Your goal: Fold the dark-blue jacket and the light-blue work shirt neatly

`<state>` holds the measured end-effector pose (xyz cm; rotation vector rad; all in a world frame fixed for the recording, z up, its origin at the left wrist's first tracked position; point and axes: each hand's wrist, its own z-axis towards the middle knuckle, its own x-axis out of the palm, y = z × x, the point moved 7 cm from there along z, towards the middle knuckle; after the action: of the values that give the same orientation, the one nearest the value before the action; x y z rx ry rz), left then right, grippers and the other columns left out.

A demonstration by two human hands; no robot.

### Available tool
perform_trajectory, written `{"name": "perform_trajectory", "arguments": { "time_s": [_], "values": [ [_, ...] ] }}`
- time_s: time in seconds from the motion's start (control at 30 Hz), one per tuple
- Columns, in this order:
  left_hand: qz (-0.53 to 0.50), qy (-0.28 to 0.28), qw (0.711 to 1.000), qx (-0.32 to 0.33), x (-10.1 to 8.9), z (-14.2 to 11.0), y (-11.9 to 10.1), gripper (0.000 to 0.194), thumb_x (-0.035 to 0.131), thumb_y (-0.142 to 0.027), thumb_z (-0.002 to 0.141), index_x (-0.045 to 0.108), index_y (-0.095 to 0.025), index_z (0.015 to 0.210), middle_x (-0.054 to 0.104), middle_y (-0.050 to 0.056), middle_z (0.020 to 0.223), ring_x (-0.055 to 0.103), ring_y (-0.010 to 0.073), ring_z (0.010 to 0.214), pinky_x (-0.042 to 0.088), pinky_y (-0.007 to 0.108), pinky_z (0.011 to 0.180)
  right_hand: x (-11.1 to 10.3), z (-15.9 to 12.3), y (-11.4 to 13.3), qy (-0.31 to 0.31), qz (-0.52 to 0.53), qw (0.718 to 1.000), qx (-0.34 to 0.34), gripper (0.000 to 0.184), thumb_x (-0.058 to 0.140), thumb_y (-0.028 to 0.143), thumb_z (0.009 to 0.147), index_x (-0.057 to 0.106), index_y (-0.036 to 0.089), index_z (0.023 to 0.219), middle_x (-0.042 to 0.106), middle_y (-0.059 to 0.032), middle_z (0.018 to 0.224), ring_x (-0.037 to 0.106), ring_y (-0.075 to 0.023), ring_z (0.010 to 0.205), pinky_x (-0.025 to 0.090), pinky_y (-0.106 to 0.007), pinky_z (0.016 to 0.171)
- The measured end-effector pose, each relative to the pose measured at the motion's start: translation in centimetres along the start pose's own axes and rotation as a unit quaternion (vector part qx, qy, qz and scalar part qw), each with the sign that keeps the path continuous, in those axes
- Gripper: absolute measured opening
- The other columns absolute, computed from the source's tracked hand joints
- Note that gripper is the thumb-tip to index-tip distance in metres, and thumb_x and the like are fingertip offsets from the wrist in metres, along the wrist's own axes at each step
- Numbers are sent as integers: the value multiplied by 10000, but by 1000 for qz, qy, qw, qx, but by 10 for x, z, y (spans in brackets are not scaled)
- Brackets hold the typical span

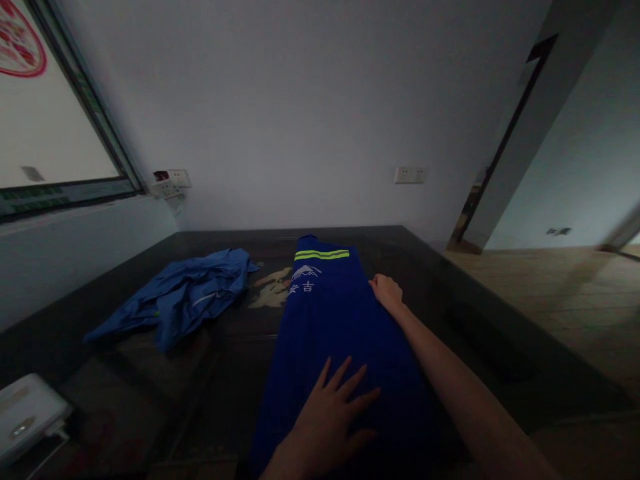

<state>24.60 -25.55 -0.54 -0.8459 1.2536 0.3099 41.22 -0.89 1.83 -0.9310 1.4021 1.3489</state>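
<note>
A dark blue garment lies lengthwise down the middle of the dark table, folded into a long strip. Two yellow-green stripes cross its far end, with a white mountain logo and white characters below them. My left hand rests near its close end, fingers spread over the cloth. At the garment's right edge, my right hand is closed, its fingertips pinching the fabric there. The near end of the garment runs out of view below.
A crumpled lighter blue garment lies on the table to the left. A white box-like object sits at the lower left. Behind the table stands a wall with sockets; wooden floor shows at right.
</note>
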Motion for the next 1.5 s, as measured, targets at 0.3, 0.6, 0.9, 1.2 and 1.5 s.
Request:
{"name": "perform_trajectory", "arguments": {
  "time_s": [0.3, 0.6, 0.9, 1.2, 1.5],
  "values": [
    [-62, 15, 998, 11, -4, -8, -18, 617, 541, -520, 849, 310, -408, 1410, 251, 2, 1527, 146, 323, 1411, 99, 663, 1094, 12, -14, -21, -15, -23, 999, -35, 268, 431, 383, 943, 570, 192, 1070, 682, -106, 972, 650, -245, 901, 457, -316, 718],
    [-128, -77, 988, -32, -84, -10, 37, 379, 481, -318, 926, 491, -311, 1304, 492, 11, 1382, 413, 178, 1302, 328, 390, 1103, -39, -51, 19, -147, 20, 970, -192, 318, 425, 295, 927, 538, 186, 1204, 567, -120, 1192, 513, -245, 1138, 452, -361, 909],
    [105, -59, 990, -76, -53, 33, 126, 490, 477, -454, 902, 429, -291, 1362, 359, 69, 1480, 239, 277, 1393, 202, 528, 1120, 40, -90, 44, -2, 5, 933, -359, 538, 299, 512, 948, 417, 238, 1395, 356, -84, 1481, 257, -268, 1383, 213, -517, 1110],
    [134, -32, 988, -73, -38, 21, 121, 550, 353, -515, 934, 257, -340, 1446, 229, 42, 1539, 134, 264, 1423, 159, 530, 1126, 52, -93, 32, 49, -4, 939, -340, 626, 248, 616, 916, 287, 293, 1451, 222, -50, 1534, 166, -267, 1410, 169, -514, 1120],
    [110, 6, 990, -83, -25, -20, 82, 630, 390, -548, 909, 187, -333, 1466, 143, 65, 1556, 81, 290, 1425, 139, 569, 1118, 48, -149, 24, 58, 1, 934, -352, 619, 286, 615, 910, 241, 330, 1458, 189, -34, 1542, 137, -262, 1415, 157, -519, 1128]
  ]
}}
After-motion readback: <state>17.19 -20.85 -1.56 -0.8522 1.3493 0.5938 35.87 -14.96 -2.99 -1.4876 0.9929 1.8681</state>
